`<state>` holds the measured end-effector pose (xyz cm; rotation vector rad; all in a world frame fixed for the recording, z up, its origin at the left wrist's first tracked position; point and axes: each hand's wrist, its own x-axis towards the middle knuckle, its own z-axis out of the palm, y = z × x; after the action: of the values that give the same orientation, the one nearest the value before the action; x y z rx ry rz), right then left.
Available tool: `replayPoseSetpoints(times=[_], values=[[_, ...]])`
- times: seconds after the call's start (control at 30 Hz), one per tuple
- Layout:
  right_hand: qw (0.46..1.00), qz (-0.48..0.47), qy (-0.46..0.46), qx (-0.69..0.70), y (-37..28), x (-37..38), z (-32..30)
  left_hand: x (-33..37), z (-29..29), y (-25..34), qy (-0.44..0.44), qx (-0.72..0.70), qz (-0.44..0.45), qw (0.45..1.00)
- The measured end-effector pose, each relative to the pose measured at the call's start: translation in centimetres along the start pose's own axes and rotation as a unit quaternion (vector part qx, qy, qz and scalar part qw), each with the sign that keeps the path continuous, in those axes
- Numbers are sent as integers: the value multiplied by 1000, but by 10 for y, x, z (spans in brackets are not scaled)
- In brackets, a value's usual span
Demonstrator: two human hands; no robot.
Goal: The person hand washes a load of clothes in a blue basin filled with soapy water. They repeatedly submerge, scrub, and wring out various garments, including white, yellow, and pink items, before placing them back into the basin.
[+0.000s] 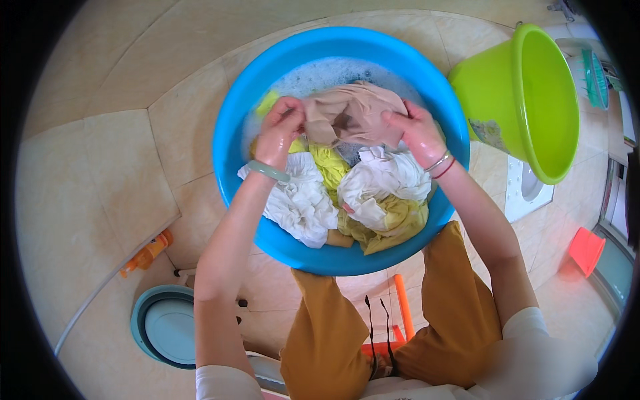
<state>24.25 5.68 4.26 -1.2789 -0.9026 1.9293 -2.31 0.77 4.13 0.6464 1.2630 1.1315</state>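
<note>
While both forearms reach down from the lower edge of the head view, the left hand (pixel 280 130) and the right hand (pixel 417 130) grip opposite sides of a wet beige cloth garment (pixel 350 113), which is bunched between them over the far half of a large round blue plastic basin (pixel 230 133). The left hand's fingers are curled tight into the garment's left edge, and a pale green bangle (pixel 269 171) circles that wrist. The right hand's fingers are clenched on the garment's right edge; thin silver and red bracelets (pixel 440 164) sit on that wrist. Soapy foam (pixel 320 70) covers the water behind the garment, toward the basin's far wall. Nearer the person, more wet laundry lies heaped in the basin: a crumpled white cloth (pixel 300 203) under the left wrist, another white cloth (pixel 383 180) below the right hand, a bright yellow cloth (pixel 330 163) between them, and an olive-yellow cloth (pixel 393 227) against the near rim.

The basin rests on a beige tiled floor (pixel 100 167). A lime-green plastic bucket (pixel 533 100) stands just beside the basin on the right. On the left of the floor lie a small orange bottle (pixel 148 252) and, nearer, a round teal basin (pixel 163 327). A small orange-red container (pixel 587 250) sits at the far right. The person's knees in mustard trousers (pixel 327 333) spread below the blue basin.
</note>
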Motion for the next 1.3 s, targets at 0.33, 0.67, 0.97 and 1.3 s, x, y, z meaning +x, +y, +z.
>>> replayPoseSetpoints(times=[0.33,0.67,0.97,1.3], values=[[976,-86,55,-191,22,76,-5,59,2,-37,73,164,78,981],[956,-90,143,-238,49,76,-4,47,-3,-33,147,278,38,948],[989,-62,83,-108,-28,49,-15,31,-33,33,96,373,149,911],[792,-355,-40,-495,5,47,-43,-7,-32,25,-122,713,367,585]])
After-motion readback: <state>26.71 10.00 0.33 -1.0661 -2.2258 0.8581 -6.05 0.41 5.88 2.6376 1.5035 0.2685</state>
